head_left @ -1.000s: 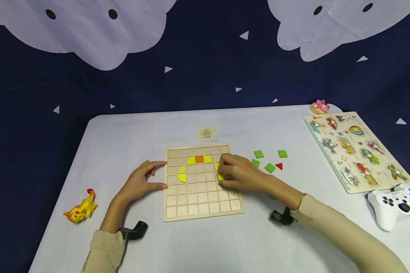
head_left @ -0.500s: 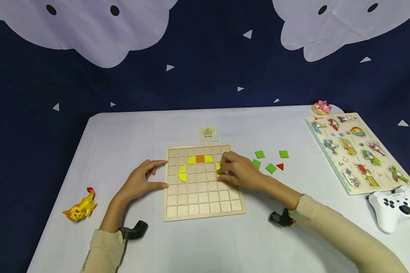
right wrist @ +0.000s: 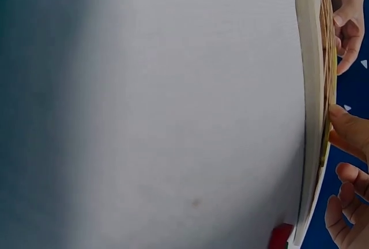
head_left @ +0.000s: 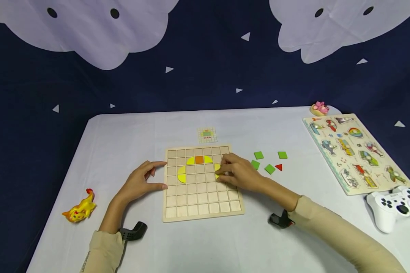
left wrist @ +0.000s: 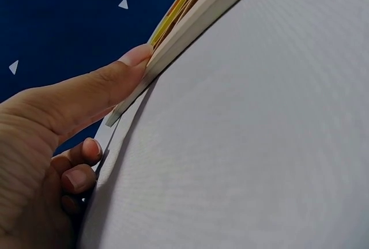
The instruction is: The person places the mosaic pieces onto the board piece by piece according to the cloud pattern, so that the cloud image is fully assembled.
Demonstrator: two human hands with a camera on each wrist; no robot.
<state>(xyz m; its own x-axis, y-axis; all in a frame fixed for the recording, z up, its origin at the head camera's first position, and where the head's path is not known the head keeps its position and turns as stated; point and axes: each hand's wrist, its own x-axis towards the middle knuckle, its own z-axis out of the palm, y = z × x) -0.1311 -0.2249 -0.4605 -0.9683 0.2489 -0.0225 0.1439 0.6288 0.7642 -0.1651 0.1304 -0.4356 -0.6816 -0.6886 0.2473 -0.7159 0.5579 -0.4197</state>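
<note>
In the head view, a wooden grid board [head_left: 202, 198] lies mid-table. Yellow quarter-circle tiles [head_left: 182, 178] and an orange square tile [head_left: 199, 159] sit in its cells. My left hand [head_left: 141, 181] touches the board's left edge with thumb and index finger spread apart; the left wrist view shows the thumb [left wrist: 109, 82] against the rim. Over the right part of the grid, my right hand [head_left: 240, 172] pinches a yellow quarter-circle tile [head_left: 217, 176] at its cell, fingers partly covering it. Another yellow tile [head_left: 217, 166] shows just above it.
Right of the board lie several green square tiles [head_left: 269, 169] and a red triangle tile [head_left: 279, 167]. A small pattern card [head_left: 207, 135] is behind the board. Farther right are a picture puzzle [head_left: 358, 155], a white game controller [head_left: 394, 206] and a pink figurine [head_left: 319, 109]; a yellow toy [head_left: 80, 208] lies left.
My right hand has shifted slightly left with the yellow tile, which now lines up more with the cell below the other one. The left hand has stayed at the board's edge.
</note>
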